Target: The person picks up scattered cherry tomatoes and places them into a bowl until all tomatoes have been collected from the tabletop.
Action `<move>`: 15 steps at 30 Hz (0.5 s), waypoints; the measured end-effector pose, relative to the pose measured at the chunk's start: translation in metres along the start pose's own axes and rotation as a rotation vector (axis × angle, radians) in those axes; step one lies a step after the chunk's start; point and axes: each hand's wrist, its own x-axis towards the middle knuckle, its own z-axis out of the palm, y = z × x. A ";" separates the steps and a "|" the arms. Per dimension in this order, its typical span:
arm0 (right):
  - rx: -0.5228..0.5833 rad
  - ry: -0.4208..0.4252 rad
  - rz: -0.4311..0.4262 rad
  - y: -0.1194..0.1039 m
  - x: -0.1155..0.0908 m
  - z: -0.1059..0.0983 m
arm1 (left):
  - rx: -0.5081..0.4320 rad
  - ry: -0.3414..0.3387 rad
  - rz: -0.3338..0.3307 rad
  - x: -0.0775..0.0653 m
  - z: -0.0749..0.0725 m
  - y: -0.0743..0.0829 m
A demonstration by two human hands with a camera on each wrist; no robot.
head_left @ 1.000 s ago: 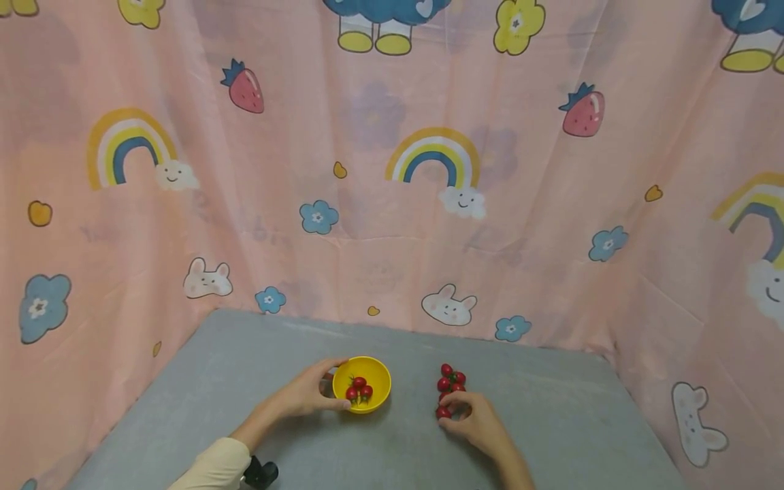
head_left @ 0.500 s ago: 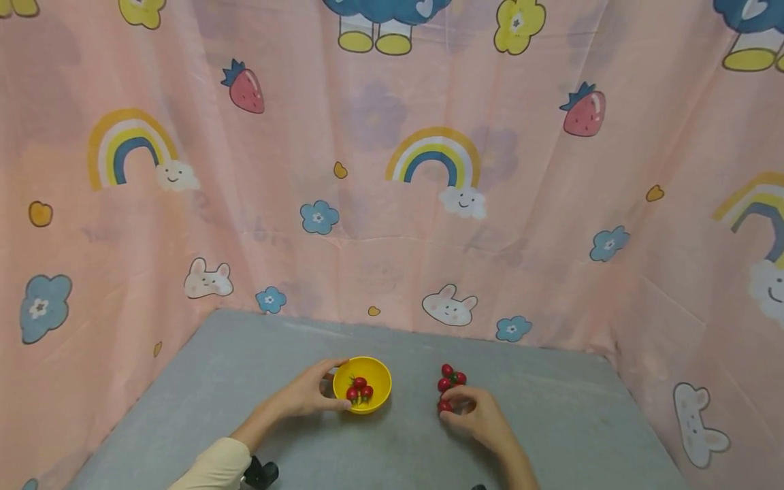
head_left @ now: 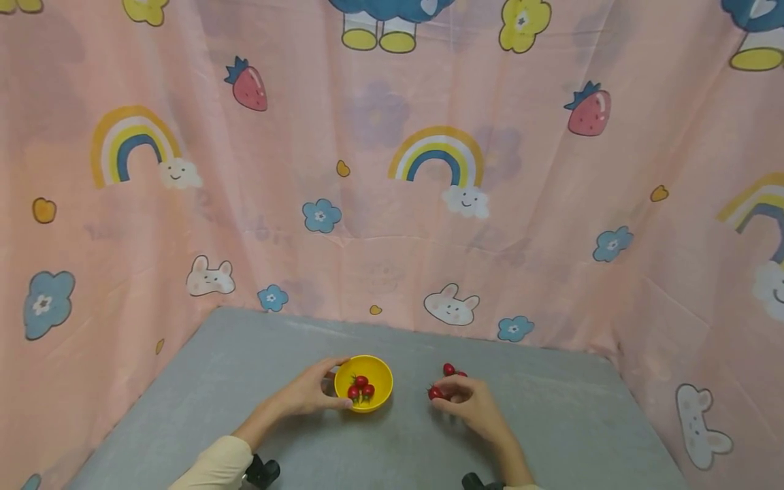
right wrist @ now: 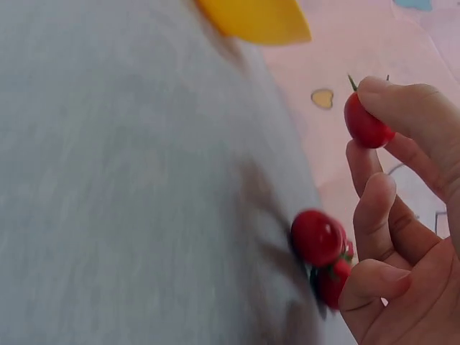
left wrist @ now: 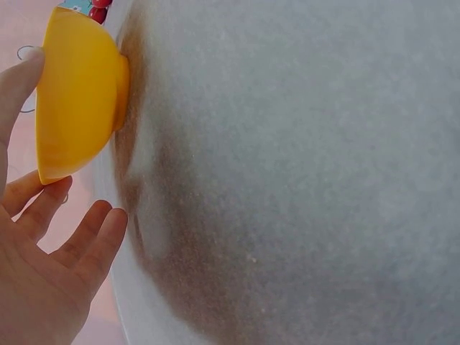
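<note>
A yellow bowl (head_left: 382, 382) stands on the grey tabletop with several red cherry tomatoes (head_left: 361, 381) inside. My left hand (head_left: 309, 391) holds it by the rim, thumb on the near side and fingertips on the far side. In the left wrist view, the bowl (left wrist: 83, 100) shows its outside and foot. Right of it, my right hand (head_left: 474, 407) pinches one cherry tomato (right wrist: 365, 123) between thumb and fingers, raised above the table. Several other cherry tomatoes (right wrist: 316, 237) lie on the table below that hand, partly hidden by its fingers.
A pink patterned curtain (head_left: 367, 272) hangs along the back and both sides of the tabletop (head_left: 275, 340). Black wrist gear (head_left: 263, 471) sits at the left wrist, and more black gear (head_left: 480, 482) shows by the right wrist.
My right hand has picked up a cherry tomato from the group and moved it up and slightly left. The left hand and bowl stay in place.
</note>
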 end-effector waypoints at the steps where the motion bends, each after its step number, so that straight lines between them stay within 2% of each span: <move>1: 0.000 0.000 -0.006 -0.001 0.002 0.002 | 0.002 -0.001 0.000 0.000 0.000 0.000; 7: 0.011 0.007 -0.070 -0.008 0.012 0.010 | -0.001 -0.005 0.003 0.000 0.000 0.000; 15: 0.055 -0.007 -0.099 -0.021 0.026 0.019 | -0.002 0.001 0.005 0.000 -0.001 -0.002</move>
